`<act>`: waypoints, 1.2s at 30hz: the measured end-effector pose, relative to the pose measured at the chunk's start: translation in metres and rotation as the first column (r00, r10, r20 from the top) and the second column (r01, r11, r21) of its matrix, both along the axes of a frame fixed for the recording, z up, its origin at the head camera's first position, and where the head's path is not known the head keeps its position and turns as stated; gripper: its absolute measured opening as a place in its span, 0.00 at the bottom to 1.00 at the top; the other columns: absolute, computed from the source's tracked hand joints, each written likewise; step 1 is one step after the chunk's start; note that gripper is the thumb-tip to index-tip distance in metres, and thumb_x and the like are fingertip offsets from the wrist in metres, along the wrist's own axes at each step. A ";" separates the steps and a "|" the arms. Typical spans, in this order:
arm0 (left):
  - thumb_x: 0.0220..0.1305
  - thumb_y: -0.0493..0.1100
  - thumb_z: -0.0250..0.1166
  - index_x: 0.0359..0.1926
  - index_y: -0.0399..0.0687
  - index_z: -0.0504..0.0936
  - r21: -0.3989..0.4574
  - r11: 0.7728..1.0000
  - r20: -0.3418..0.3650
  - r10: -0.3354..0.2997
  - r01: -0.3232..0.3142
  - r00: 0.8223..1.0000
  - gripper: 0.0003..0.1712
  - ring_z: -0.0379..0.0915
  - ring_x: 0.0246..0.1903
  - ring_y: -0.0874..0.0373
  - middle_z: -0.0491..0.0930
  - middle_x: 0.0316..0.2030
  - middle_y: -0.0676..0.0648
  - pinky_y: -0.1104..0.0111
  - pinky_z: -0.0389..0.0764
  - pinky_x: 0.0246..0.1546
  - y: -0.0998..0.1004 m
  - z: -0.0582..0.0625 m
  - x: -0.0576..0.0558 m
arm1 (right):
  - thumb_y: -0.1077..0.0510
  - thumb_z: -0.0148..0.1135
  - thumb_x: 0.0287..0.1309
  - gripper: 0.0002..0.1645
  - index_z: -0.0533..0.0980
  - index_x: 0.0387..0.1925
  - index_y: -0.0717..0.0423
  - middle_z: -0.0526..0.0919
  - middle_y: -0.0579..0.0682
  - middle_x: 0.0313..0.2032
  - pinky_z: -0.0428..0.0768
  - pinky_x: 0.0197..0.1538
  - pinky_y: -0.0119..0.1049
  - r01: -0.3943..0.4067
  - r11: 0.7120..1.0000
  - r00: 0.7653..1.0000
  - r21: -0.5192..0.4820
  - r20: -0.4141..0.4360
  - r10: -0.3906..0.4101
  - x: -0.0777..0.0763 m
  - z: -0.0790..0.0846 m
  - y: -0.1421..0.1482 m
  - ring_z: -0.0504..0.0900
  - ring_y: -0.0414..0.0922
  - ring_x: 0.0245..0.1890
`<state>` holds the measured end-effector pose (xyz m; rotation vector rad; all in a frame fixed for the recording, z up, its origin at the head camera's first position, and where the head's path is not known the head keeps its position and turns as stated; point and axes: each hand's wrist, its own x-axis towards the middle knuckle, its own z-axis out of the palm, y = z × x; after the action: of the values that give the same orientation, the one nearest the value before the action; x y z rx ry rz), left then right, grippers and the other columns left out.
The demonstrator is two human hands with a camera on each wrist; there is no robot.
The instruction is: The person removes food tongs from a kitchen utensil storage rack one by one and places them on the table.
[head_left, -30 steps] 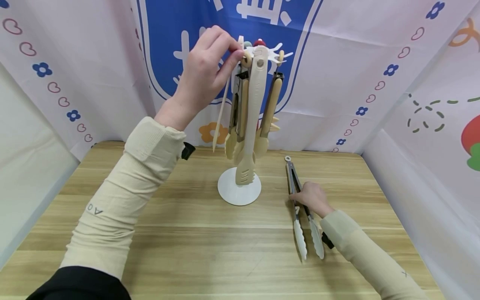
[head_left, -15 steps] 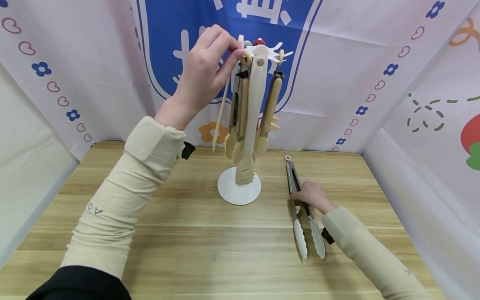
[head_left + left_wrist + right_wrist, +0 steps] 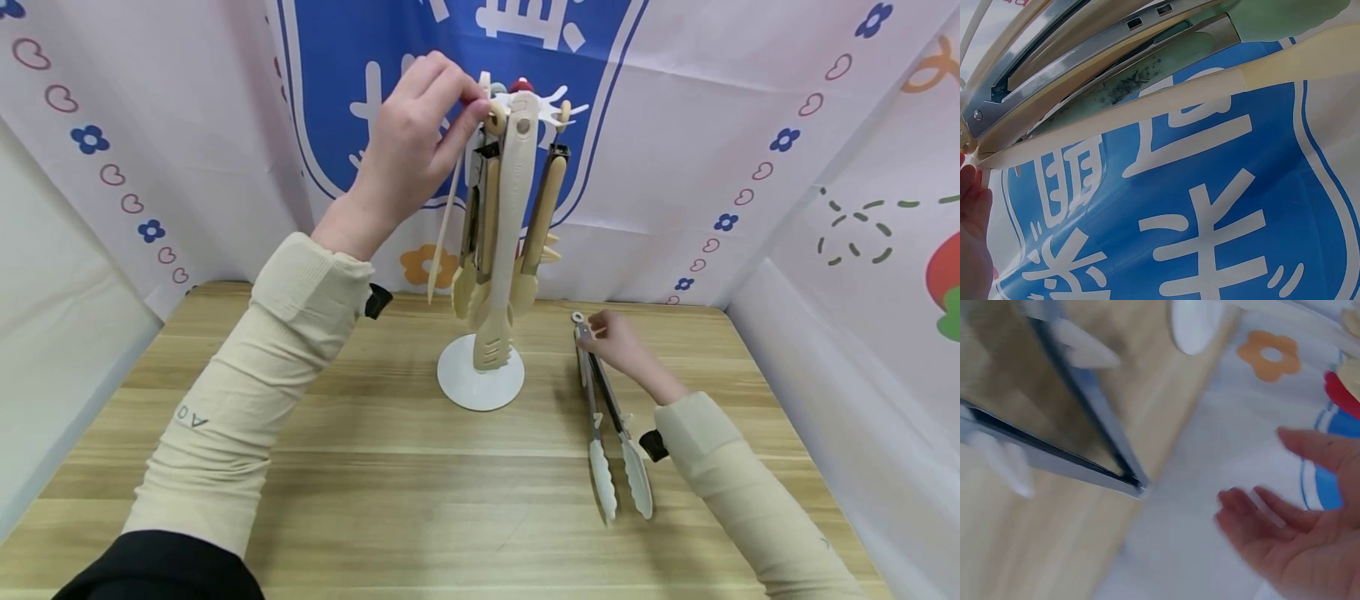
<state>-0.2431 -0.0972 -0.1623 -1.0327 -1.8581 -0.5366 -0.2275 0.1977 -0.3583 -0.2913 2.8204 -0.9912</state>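
A white utensil rack [image 3: 480, 388] with a round base stands on the table, hung with several utensils. A beige slotted utensil [image 3: 510, 208] hangs at its front, with wooden-handled tools such as the one on the right [image 3: 543, 204]. At the rack's top, my left hand [image 3: 420, 133] pinches a hook end beside a beige ring [image 3: 495, 118]; its fingertips are partly hidden. Metal tongs with pale scalloped tips [image 3: 637, 479] lie on the table, arms spread. My right hand [image 3: 618, 342] is over their ring end, its fingers loose and apart from them in the right wrist view [image 3: 1297, 519].
The wooden table [image 3: 360, 500] ends at a printed cloth backdrop [image 3: 637, 208]. Pale cloth walls rise on the left [image 3: 60, 292] and right [image 3: 825, 350]. In the left wrist view a green-headed utensil [image 3: 1285, 19] hangs among the others.
My right hand has let go of the middle of the tongs and moved away from me toward their ring end. The left hand has stayed at the rack's top.
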 end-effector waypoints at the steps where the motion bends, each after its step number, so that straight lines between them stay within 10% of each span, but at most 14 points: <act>1: 0.70 0.46 0.45 0.37 0.31 0.75 -0.001 1.000 0.005 0.000 0.000 1.000 0.21 0.65 0.39 0.49 0.72 0.34 0.38 0.68 0.69 0.44 0.000 0.000 0.000 | 0.60 0.56 0.56 0.29 0.63 0.53 0.77 0.70 0.72 0.50 0.72 0.51 0.52 -0.017 0.999 0.999 -0.028 -0.028 0.016 -0.001 0.004 -0.001 0.71 0.64 0.50; 12: 0.70 0.46 0.45 0.38 0.31 0.75 -0.008 1.000 0.014 0.003 -0.003 1.000 0.20 0.65 0.38 0.50 0.72 0.33 0.38 0.68 0.68 0.41 0.000 0.001 0.001 | 0.62 0.61 0.54 0.27 0.66 0.54 0.70 0.72 0.65 0.51 0.68 0.58 0.47 -0.109 0.971 0.963 -0.211 -0.266 0.050 -0.007 0.044 -0.009 0.71 0.57 0.52; 36: 0.70 0.45 0.45 0.37 0.31 0.75 -0.008 1.000 0.003 -0.005 0.005 1.000 0.20 0.64 0.37 0.49 0.71 0.31 0.39 0.67 0.68 0.39 0.001 0.001 0.001 | 0.65 0.60 0.54 0.29 0.65 0.57 0.68 0.71 0.61 0.55 0.66 0.60 0.36 -0.242 0.836 0.913 -0.492 -0.408 0.025 -0.007 0.101 -0.037 0.70 0.50 0.56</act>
<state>-0.2425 -0.0965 -0.1611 -1.0428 -1.8620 -0.5347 -0.2340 0.1604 -0.2570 -0.8230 2.7096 -1.8591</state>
